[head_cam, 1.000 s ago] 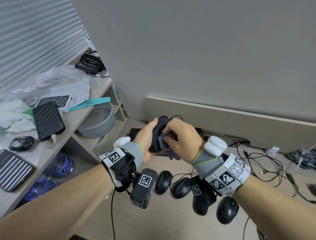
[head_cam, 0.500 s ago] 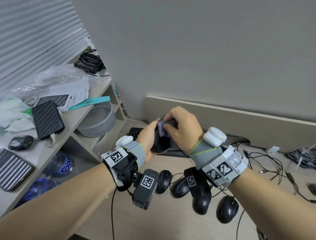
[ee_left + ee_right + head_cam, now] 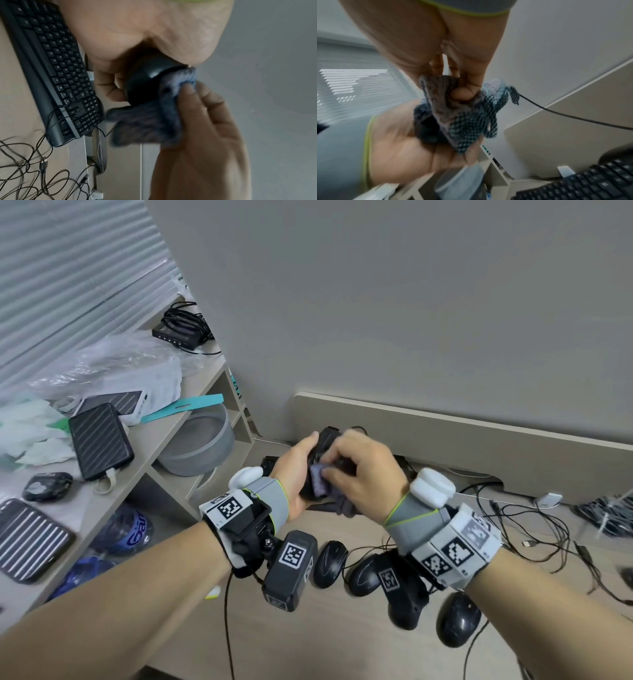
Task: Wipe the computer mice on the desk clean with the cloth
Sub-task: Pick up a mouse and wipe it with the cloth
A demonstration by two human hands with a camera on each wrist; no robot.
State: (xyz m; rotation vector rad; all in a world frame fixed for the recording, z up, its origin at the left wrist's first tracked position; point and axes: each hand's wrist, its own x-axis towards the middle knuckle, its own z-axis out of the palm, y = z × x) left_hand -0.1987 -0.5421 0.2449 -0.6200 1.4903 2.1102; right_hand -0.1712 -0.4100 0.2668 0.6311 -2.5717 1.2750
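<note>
1. Mouse, black, corded: lifted above the desk, gripped in the left hand with fingers and thumb curled round its body; its cord runs off toward the partition in the right wrist view.
2. Left hand: clamped on the mouse from the left side, palm turned toward the right hand; wrist carries a grey strap and a marker block.
3. Cloth, grey-blue, woven: bunched and pressed against the exposed face of the held mouse; loose part hangs below the hands.
4. Right hand: fingers curled, pinching the cloth, thumb tucked into its folds in the right wrist view; back of the hand is blurred in the head view.
5. Mice on the desk, black: four in a loose row near the wrists, one just right of the left wrist camera, one beside it, one partly hidden by the right wrist camera, one furthest right.
6. Keyboard, black: lies on the desk below the hands, near the back partition.
7. Cables, thin, black: tangled across the right part of the desk.
8. Shelf unit, left: holds dark striped power banks, a plastic bag and a grey bowl in a lower compartment.
</note>
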